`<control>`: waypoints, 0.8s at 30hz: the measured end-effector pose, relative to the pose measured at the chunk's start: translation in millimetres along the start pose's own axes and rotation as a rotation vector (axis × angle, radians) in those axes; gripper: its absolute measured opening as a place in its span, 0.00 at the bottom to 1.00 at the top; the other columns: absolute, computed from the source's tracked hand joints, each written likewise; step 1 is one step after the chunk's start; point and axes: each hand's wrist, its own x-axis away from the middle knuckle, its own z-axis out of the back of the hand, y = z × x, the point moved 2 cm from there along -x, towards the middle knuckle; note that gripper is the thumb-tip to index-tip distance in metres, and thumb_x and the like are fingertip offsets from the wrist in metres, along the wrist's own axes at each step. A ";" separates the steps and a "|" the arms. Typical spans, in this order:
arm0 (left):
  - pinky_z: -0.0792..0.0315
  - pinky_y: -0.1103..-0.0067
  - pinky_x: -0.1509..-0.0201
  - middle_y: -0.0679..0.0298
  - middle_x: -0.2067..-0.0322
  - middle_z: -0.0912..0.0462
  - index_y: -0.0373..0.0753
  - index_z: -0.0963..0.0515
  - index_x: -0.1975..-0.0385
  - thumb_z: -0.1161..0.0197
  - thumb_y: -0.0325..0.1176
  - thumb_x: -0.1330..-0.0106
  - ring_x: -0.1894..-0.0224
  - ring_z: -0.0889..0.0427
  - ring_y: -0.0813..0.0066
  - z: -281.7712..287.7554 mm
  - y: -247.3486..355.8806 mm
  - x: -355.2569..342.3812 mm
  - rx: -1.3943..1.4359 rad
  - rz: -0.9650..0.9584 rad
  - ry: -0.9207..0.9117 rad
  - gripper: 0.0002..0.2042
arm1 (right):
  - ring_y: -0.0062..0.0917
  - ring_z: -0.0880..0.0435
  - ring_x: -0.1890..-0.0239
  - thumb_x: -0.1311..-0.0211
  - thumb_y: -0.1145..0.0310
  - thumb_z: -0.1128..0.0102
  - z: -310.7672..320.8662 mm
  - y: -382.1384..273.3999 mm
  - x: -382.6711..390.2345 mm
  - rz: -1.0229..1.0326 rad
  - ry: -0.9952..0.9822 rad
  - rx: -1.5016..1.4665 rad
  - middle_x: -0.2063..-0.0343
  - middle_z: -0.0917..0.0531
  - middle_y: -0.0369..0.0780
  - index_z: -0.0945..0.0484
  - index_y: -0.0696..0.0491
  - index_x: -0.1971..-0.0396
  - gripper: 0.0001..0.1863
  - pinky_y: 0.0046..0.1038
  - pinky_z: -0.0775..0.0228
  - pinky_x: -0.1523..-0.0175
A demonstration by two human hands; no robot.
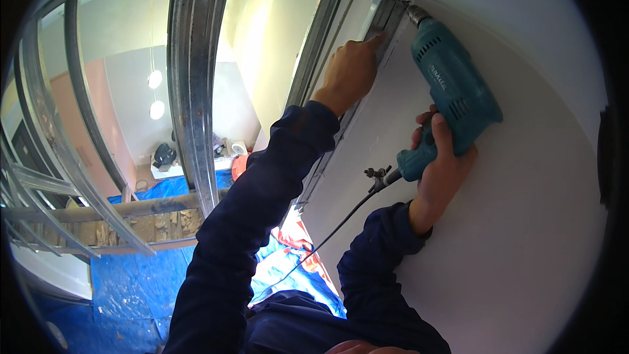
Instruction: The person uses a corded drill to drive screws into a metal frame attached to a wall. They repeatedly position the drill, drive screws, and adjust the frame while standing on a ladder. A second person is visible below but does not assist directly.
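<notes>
A teal corded power drill (452, 85) is gripped by my right hand (445, 167), fingers wrapped round its handle. Its chuck (417, 14) points up to the corner where the metal frame meets the wall and ceiling. Whether a bit touches the metal cannot be seen. My left hand (350, 75) is curled beside the drill, its index finger reaching to the metal stud (388, 19) along the wall. Its other fingertips are hidden, so anything in them does not show. From the drill's handle a black cord (341, 221) with a chuck key (378, 176) fixed to it hangs down.
Thick metal studs (200, 72) stand on the left, over a dusty ledge (164, 225). Behind them is a room with hanging lamps (156, 110). A white wall (511, 242) rises at the right. Blue sheeting (128, 288) covers the floor below.
</notes>
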 end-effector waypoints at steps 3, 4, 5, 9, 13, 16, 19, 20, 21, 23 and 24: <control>0.20 0.58 0.62 0.38 0.74 0.18 0.42 0.23 0.39 0.49 0.22 0.32 0.71 0.15 0.43 -0.1 -0.7 1.0 0.021 0.007 -0.002 0.22 | 0.24 0.22 0.77 0.39 0.65 0.36 0.2 0.8 0.0 0.000 0.006 0.022 0.72 0.18 0.43 0.21 0.64 0.59 0.17 0.25 0.31 0.73; 0.20 0.58 0.62 0.38 0.74 0.18 0.42 0.23 0.39 0.49 0.22 0.32 0.71 0.15 0.42 0.0 -0.5 1.1 0.017 -0.003 0.004 0.22 | 0.24 0.22 0.77 0.39 0.66 0.36 0.4 1.0 -0.2 -0.005 0.007 0.020 0.72 0.18 0.43 0.21 0.64 0.59 0.16 0.25 0.31 0.73; 0.20 0.58 0.62 0.38 0.74 0.18 0.43 0.23 0.39 0.49 0.22 0.32 0.71 0.15 0.42 0.0 -0.4 0.9 0.015 -0.005 0.007 0.22 | 0.24 0.22 0.77 0.39 0.66 0.36 0.5 1.1 -0.3 -0.009 0.007 0.019 0.72 0.18 0.43 0.21 0.64 0.58 0.16 0.25 0.31 0.73; 0.21 0.57 0.61 0.38 0.73 0.18 0.42 0.23 0.39 0.49 0.22 0.32 0.70 0.15 0.41 -0.9 0.7 -0.1 0.024 0.007 0.004 0.22 | 0.22 0.22 0.79 0.38 0.66 0.36 0.7 -0.3 -3.3 -0.024 0.007 -0.015 0.74 0.17 0.42 0.21 0.64 0.61 0.15 0.24 0.31 0.75; 0.21 0.57 0.62 0.39 0.74 0.18 0.42 0.24 0.38 0.49 0.22 0.33 0.71 0.15 0.42 -2.2 2.3 -0.7 -0.019 -0.003 0.007 0.23 | 0.22 0.22 0.80 0.39 0.64 0.34 2.4 -4.2 -8.0 -0.092 0.019 -0.055 0.76 0.19 0.41 0.21 0.63 0.64 0.15 0.24 0.31 0.75; 0.21 0.58 0.63 0.40 0.75 0.18 0.43 0.24 0.38 0.49 0.22 0.33 0.72 0.15 0.43 -2.2 2.4 -0.9 -0.014 -0.002 0.005 0.23 | 0.23 0.22 0.80 0.40 0.63 0.33 1.5 -7.0 -9.5 -0.118 0.025 -0.049 0.78 0.20 0.40 0.22 0.62 0.66 0.16 0.25 0.31 0.75; 0.20 0.59 0.63 0.41 0.76 0.18 0.43 0.24 0.37 0.49 0.22 0.33 0.73 0.16 0.44 -3.0 2.1 -1.4 -0.026 0.002 0.004 0.23 | 0.24 0.22 0.81 0.40 0.62 0.33 1.6 -9.8 -10.6 -0.143 0.029 -0.064 0.79 0.20 0.40 0.23 0.61 0.66 0.16 0.25 0.31 0.75; 0.20 0.59 0.64 0.41 0.76 0.18 0.43 0.25 0.37 0.49 0.22 0.33 0.74 0.16 0.44 -3.2 2.1 -1.6 -0.028 -0.002 0.009 0.23 | 0.24 0.22 0.81 0.40 0.62 0.33 1.7 -10.8 -11.3 -0.146 0.024 -0.077 0.79 0.20 0.40 0.23 0.61 0.67 0.15 0.25 0.31 0.76; 0.20 0.59 0.64 0.41 0.76 0.18 0.43 0.25 0.37 0.49 0.22 0.33 0.74 0.16 0.45 -3.3 1.9 -1.7 -0.029 0.004 0.012 0.24 | 0.24 0.22 0.81 0.40 0.62 0.33 1.8 -11.4 -11.9 -0.147 0.016 -0.089 0.79 0.21 0.40 0.23 0.61 0.67 0.15 0.25 0.31 0.76; 0.20 0.59 0.64 0.41 0.76 0.18 0.43 0.25 0.37 0.49 0.22 0.33 0.73 0.15 0.45 -3.7 2.3 -1.3 -0.023 -0.005 0.021 0.24 | 0.25 0.22 0.79 0.37 0.63 0.34 2.7 -12.3 -11.9 -0.179 0.007 -0.124 0.76 0.20 0.41 0.23 0.60 0.62 0.15 0.26 0.30 0.74; 0.20 0.59 0.63 0.41 0.76 0.18 0.44 0.25 0.37 0.49 0.22 0.33 0.73 0.15 0.45 -3.8 2.5 -1.6 -0.020 -0.007 0.022 0.24 | 0.26 0.22 0.78 0.36 0.63 0.34 3.0 -12.7 -12.2 -0.193 0.017 -0.139 0.75 0.20 0.42 0.23 0.60 0.60 0.15 0.26 0.30 0.73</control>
